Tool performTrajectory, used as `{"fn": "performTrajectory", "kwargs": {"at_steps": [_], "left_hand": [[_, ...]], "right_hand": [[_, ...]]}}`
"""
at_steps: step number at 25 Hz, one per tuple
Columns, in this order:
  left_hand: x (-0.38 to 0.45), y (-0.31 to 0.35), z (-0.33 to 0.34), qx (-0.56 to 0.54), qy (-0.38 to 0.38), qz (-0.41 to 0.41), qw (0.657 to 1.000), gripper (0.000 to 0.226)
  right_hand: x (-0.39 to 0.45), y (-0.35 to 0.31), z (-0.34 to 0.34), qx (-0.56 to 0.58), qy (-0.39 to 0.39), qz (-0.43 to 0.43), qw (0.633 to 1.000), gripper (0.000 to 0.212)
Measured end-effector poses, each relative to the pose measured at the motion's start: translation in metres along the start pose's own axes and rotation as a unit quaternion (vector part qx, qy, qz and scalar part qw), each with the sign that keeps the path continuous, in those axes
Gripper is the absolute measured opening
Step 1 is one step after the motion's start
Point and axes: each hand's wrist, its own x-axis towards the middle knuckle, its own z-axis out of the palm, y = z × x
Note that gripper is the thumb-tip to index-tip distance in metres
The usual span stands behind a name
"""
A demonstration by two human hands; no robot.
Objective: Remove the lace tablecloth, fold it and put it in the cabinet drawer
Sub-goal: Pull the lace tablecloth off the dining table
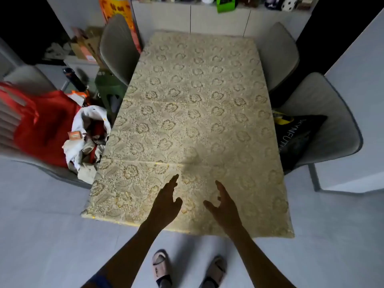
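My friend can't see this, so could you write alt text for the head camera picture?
Two bare hands, left hand and right hand, reach open-fingered over the near end of a cream floral lace tablecloth spread across a rectangular table, with grey padded chairs on both sides.

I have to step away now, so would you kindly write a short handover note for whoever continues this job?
Left hand: open, fingers straight, over the near end of the lace tablecloth, holding nothing.
Right hand: open, fingers loosely spread, beside the left, also holding nothing.
The tablecloth lies spread flat over the whole table, its near edge hanging just ahead of the person's feet. Chairs stand on both sides; a white cabinet stands beyond the far end.
Done: nothing yet.
Left: grip the cloth, lift it off, fold it, put it in the cabinet drawer. No open drawer is in view.
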Motion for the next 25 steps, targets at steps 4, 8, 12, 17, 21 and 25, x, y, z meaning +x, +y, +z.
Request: {"fn": "performTrajectory", "kwargs": {"at_steps": [4,8,12,17,21,25], "left_hand": [[0.003,-0.032,0.037,0.115,-0.044,-0.041,0.992,0.071],[-0.004,-0.055,0.059,0.387,-0.121,-0.043,0.913,0.084],[-0.017,-0.069,0.068,0.435,-0.118,-0.023,0.892,0.085],[-0.032,-0.072,0.071,0.484,-0.081,0.064,0.869,0.078],[-0.026,-0.051,0.049,0.4,-0.126,0.056,0.906,0.042],[0.008,-0.01,0.001,0.219,-0.154,0.027,0.963,0.014]], "right_hand": [[0.0,0.053,0.025,-0.255,-0.046,-0.01,0.966,0.099],[-0.016,0.088,0.041,-0.466,-0.05,-0.074,0.88,0.11],[-0.012,0.106,0.04,-0.512,-0.008,-0.134,0.849,0.078],[-0.016,0.104,0.032,-0.506,-0.034,-0.173,0.844,0.041],[-0.007,0.08,0.002,-0.372,-0.033,-0.168,0.912,0.022],[0.015,0.036,-0.054,-0.232,-0.105,-0.097,0.962,0.023]]}}
